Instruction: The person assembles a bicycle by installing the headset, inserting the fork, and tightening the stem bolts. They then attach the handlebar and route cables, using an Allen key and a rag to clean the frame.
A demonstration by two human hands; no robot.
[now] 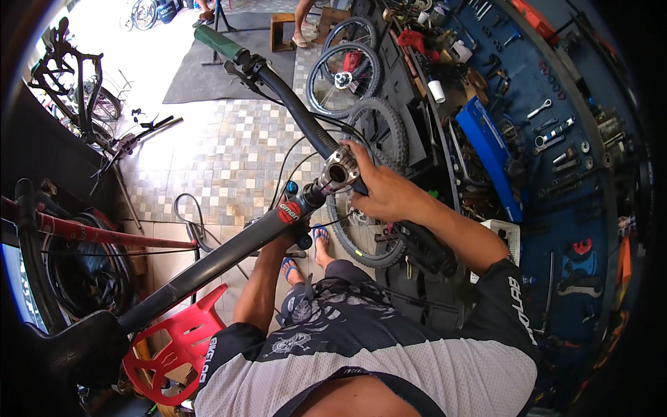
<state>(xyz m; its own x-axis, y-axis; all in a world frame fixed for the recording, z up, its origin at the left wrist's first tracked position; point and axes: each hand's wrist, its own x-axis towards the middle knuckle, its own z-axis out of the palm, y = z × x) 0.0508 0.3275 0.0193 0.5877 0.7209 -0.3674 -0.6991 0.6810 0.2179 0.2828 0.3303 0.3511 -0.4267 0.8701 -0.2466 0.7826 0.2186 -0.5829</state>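
Note:
A dark bicycle frame [222, 258] runs up from the lower left toward a silver stem clamp [342, 182]. Through the stem passes a black handlebar [295, 108], with a green grip [219, 44] on its far end. My right hand [385, 191] is closed around the handlebar beside the stem, its fingers at the clamp's right edge. Below the head tube is my left hand [297, 228], largely hidden by the frame, so its fingers cannot be made out. Black cables hang between the handlebar and the frame.
Several bicycle wheels [344, 80] stand along a bench at the right. A blue tool board [587, 229] and a blue tray [490, 156] lie beyond it. Near my left are a red plastic chair [177, 365] and a red frame tube [104, 233]. Another person's leg [303, 19] shows far ahead.

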